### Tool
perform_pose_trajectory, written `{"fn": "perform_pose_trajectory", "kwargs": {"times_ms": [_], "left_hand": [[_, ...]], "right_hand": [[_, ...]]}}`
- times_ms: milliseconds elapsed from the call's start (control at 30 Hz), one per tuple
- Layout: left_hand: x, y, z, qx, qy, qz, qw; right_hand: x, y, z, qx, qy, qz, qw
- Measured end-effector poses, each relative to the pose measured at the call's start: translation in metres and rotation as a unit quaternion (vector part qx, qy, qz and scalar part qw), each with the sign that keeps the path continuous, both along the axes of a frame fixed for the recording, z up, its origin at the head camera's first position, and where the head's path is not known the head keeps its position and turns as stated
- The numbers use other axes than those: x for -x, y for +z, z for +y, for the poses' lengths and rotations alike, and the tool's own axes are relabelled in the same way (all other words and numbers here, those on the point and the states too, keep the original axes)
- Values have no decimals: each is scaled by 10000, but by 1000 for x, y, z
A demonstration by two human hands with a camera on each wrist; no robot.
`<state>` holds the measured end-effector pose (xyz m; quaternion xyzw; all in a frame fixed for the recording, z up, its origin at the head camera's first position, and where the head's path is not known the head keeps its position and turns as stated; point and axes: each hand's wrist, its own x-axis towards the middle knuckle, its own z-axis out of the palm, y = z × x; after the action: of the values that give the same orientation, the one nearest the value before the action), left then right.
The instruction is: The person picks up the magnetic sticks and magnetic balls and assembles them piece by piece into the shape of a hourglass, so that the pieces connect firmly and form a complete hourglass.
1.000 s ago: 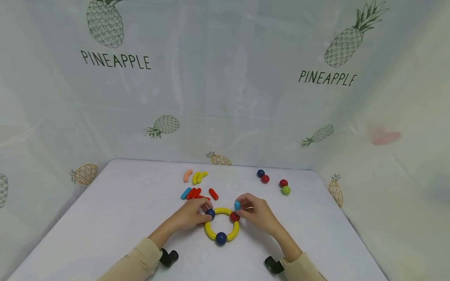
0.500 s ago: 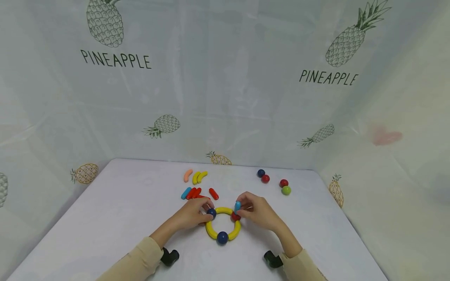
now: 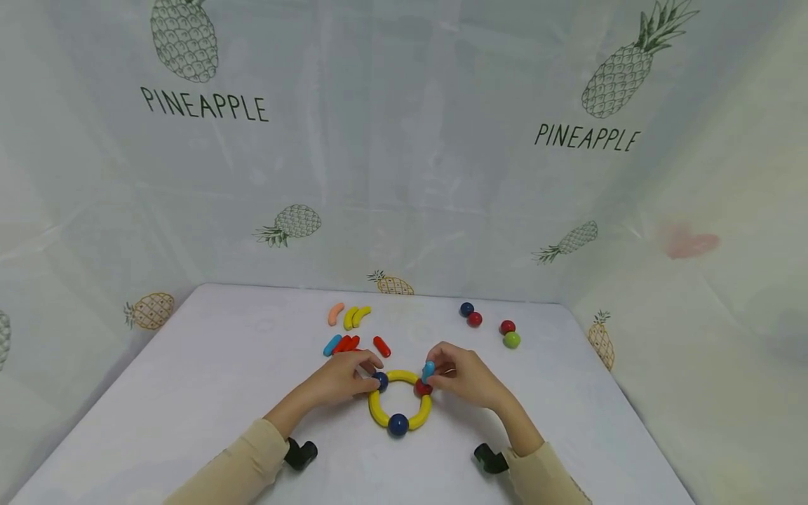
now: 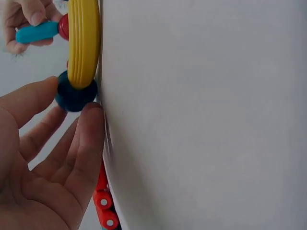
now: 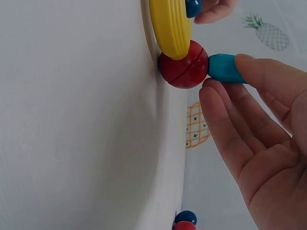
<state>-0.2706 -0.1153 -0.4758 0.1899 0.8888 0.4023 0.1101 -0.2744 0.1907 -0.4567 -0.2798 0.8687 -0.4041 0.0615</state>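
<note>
We see both forearms, in beige sleeves (image 3: 236,463), coming in from the lower corners and converging on a ring of toy pieces on the white table (image 3: 555,407). The left hand (image 3: 341,376) bends inward, palm toward the ring, its thumb and fingertips pinching the dark blue ball (image 4: 75,98) at the ring's far left. In the left wrist view we find its other fingers lightly bent and spread apart.

The right hand (image 3: 466,379) mirrors it from the other side, raised a little higher, its thumb and fingers gripping a light blue stick (image 5: 224,68). We see that stick stand nearly upright on the red ball (image 5: 185,66), end against it, with a lower fingertip close beside the ball.

Yellow curved pieces (image 3: 402,376) link these two balls and a second dark blue ball (image 3: 398,425), nearest the person. Beyond the left hand we notice a red stick (image 3: 381,346), lying apart.
</note>
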Motion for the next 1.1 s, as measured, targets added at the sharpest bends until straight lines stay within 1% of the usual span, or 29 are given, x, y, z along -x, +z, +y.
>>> {"fn": "perform_pose_trajectory", "kwargs": {"times_ms": [100,200,333,500,600,667,767,833,933,1000,1100], "left_hand": [[6,0,-6,-15,0,166,9999],[16,2,-9,70,-6,530,9986],[29,5,-7,231,93,938,9953],[47,7,1,447,161,1132,9924],[57,6,5,656,46,1163,9910],[62,5,5,705,-86,1135,9910],[67,4,5,723,-286,1077,9911],[68,3,5,762,-393,1113,9901],[70,0,5,864,-464,1234,9875],[70,-2,6,890,-459,1314,9863],[71,-4,7,1028,-327,1329,9852]], "right_hand": [[1,0,0,1,-1,-4,10000],[2,0,1,29,46,27,10000],[4,0,2,73,124,-21,9999],[4,-1,3,83,57,-121,9999],[3,-1,3,80,13,-123,9999],[3,-1,2,61,-28,-148,9999],[3,-2,1,56,-43,-154,9999],[3,-3,1,42,-44,-142,9999],[4,-3,1,38,-40,-131,9999],[4,-3,1,39,-55,-136,9999],[4,-3,2,54,-59,-134,9999]]}}
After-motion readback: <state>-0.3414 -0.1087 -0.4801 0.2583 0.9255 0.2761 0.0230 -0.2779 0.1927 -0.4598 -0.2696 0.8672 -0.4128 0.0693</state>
